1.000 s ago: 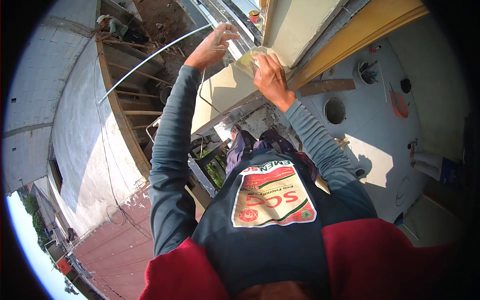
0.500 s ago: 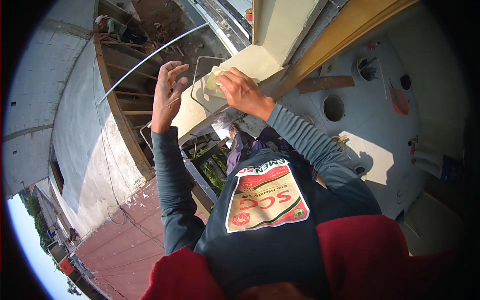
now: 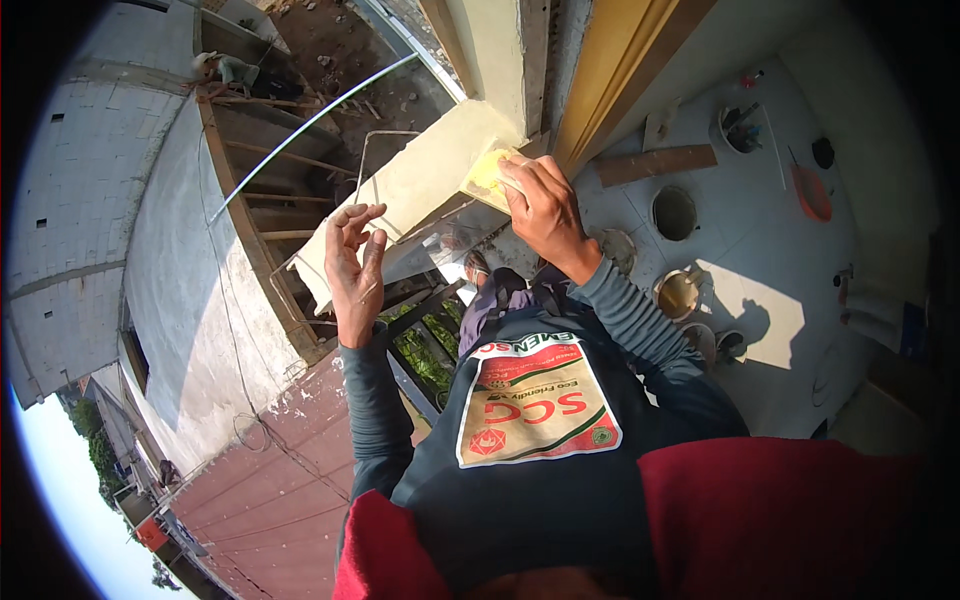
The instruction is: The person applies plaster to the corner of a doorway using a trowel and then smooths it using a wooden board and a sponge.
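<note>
My right hand (image 3: 545, 215) is closed round a yellow sponge (image 3: 488, 176), which lies against the inner edge of a cream plastered ledge (image 3: 430, 150), close to the upright post (image 3: 495, 60). Over the outer end of the ledge, my left hand (image 3: 355, 270) is raised with its fingers apart and nothing in it. Beside the left fingers, a bent metal rod (image 3: 375, 140) hooks across the ledge. The sponge's near corner is partly hidden by my right fingers.
A yellow frame (image 3: 625, 70) rises right of the post. On the tiled floor stand a round bucket (image 3: 673, 213), a bucket of tools (image 3: 740, 135), an orange basin (image 3: 811, 193) and a plank (image 3: 655, 164). Left lie a drop, a red roof (image 3: 250, 480) and another person (image 3: 232, 72).
My right hand and the sponge have moved right along the ledge, toward the post. The left hand has come lower and slightly right, still open. The view has shifted somewhat.
</note>
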The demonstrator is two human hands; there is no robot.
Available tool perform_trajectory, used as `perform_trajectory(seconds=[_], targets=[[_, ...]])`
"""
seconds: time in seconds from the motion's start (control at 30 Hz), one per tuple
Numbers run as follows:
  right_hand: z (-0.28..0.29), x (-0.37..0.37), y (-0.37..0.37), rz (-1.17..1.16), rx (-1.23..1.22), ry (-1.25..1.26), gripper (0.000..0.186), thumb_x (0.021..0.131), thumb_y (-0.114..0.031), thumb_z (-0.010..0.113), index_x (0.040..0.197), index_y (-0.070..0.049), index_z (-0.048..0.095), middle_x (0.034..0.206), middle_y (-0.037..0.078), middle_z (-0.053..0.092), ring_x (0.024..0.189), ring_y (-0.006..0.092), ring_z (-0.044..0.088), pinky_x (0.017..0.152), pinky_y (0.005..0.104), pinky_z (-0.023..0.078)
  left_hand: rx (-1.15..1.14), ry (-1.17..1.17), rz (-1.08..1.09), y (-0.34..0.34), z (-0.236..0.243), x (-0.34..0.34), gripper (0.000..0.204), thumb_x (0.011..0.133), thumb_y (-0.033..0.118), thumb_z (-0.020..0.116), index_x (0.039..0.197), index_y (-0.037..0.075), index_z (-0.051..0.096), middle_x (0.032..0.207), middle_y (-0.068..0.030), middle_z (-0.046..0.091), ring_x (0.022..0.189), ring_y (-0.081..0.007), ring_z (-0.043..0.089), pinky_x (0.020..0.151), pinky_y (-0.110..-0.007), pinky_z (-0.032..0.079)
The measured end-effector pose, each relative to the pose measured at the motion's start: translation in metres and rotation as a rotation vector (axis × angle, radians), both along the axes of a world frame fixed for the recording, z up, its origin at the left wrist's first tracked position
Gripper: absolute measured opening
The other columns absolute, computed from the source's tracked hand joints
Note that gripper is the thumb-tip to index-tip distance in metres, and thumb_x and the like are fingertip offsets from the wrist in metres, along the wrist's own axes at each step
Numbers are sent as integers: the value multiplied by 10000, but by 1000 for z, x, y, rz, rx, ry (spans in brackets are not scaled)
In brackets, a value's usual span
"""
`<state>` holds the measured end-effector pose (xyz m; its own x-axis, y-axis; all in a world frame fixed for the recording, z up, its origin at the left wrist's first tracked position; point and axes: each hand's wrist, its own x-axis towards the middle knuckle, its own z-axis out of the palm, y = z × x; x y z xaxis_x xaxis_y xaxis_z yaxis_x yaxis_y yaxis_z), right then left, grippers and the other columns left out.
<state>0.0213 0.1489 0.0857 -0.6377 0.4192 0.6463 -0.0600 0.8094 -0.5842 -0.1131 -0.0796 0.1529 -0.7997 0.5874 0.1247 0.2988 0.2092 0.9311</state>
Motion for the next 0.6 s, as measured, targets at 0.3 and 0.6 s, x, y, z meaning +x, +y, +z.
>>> perform_trajectory(seconds=[0.3, 0.6], targets=[[-16, -53, -45, 342, 12, -155, 266, 815, 16, 648, 1080, 39, 645, 976, 175, 668, 931, 354, 607, 815, 430, 519, 82, 115, 226, 15, -24, 32, 369, 952, 106, 675, 1268, 16, 508, 1182, -116, 658, 1102, -183, 605, 938, -330, 431], [-10, -81, -16, 160, 125, -67, 268, 800, 27, 626, 1067, 22, 654, 970, 165, 667, 917, 351, 600, 824, 430, 505, 118, 104, 587, -46, -21, 70, 305, 954, 17, 641, 1228, 33, 507, 1028, -73, 642, 938, -125, 600, 855, -262, 493]])
